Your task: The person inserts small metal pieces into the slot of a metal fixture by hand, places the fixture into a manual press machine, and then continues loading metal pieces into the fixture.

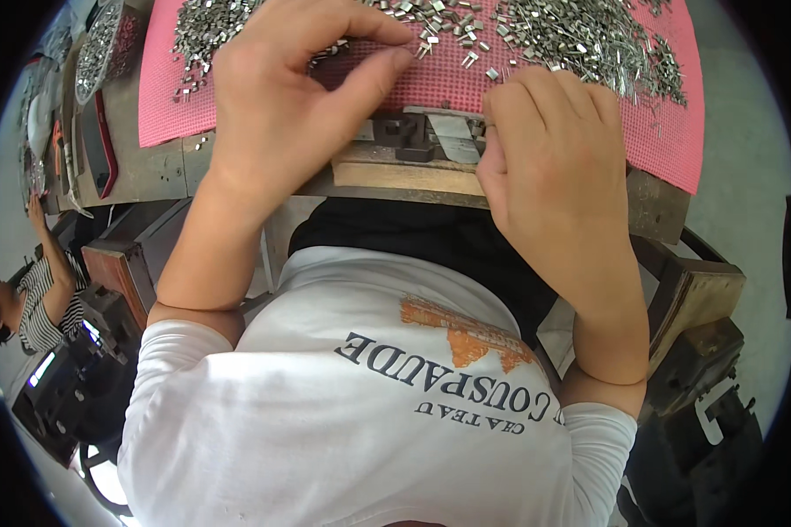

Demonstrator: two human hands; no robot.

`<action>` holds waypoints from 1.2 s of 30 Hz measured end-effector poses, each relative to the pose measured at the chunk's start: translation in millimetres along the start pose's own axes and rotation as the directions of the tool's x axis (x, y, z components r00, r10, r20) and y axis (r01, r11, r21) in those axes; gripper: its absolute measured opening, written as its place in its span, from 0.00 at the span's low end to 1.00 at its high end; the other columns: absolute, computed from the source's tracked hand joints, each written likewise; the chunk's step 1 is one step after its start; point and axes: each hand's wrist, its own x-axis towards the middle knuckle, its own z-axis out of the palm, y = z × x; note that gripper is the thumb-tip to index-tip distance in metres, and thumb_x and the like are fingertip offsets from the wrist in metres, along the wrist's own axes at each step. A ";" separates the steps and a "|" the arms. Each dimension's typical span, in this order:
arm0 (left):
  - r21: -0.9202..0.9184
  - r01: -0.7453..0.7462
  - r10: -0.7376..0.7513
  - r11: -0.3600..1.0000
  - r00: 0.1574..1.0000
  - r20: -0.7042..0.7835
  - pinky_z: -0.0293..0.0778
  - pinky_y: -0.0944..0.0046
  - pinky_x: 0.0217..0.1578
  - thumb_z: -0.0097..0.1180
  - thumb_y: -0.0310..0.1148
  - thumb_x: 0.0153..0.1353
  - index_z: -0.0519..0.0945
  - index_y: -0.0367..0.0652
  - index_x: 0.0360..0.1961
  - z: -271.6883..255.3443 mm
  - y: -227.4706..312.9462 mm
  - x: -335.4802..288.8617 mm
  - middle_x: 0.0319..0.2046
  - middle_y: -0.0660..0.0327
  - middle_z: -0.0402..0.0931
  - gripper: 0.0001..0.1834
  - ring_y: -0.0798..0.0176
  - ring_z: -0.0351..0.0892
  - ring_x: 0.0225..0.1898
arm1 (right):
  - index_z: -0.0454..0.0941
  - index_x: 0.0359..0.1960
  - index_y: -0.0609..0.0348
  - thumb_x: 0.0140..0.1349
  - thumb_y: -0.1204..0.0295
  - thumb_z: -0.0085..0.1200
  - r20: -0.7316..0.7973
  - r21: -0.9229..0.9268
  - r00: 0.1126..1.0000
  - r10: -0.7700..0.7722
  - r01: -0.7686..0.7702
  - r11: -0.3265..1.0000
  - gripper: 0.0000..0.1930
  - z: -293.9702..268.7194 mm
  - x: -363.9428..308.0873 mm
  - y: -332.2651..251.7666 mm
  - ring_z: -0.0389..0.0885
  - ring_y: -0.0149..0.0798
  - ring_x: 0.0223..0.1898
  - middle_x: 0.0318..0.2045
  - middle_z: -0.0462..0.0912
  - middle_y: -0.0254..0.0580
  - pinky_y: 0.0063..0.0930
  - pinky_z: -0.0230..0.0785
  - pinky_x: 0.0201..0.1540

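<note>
A pink mat [167,105] on a wooden bench carries heaps of small silver metal clips [580,35]. My left hand [281,97] rests over the mat's near part, thumb and forefinger pinched together at a few loose clips; whether it holds one I cannot tell. My right hand [554,149] is curled at the bench's front edge, fingers bent down beside a small dark metal fixture [413,136] with a shiny plate. What its fingers grip is hidden.
A tray of more metal parts [97,44] and a dark flat tool [105,149] lie at the bench's left end. Another person in a striped shirt [44,299] sits at far left beside a dark machine. Wooden and metal stands [694,307] are at right.
</note>
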 end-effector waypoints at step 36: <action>0.264 -0.181 0.120 0.947 0.966 0.231 0.70 0.55 0.50 0.74 0.32 0.51 0.87 0.49 0.33 -20.4 -2.6 26.3 0.38 0.67 0.80 0.09 0.58 0.79 0.48 | 0.86 0.31 0.57 0.55 0.76 0.62 -0.046 -0.164 0.966 -0.254 0.244 0.956 0.03 -3.1 86.7 54.7 0.79 0.42 0.42 0.31 0.81 0.36 0.39 0.68 0.49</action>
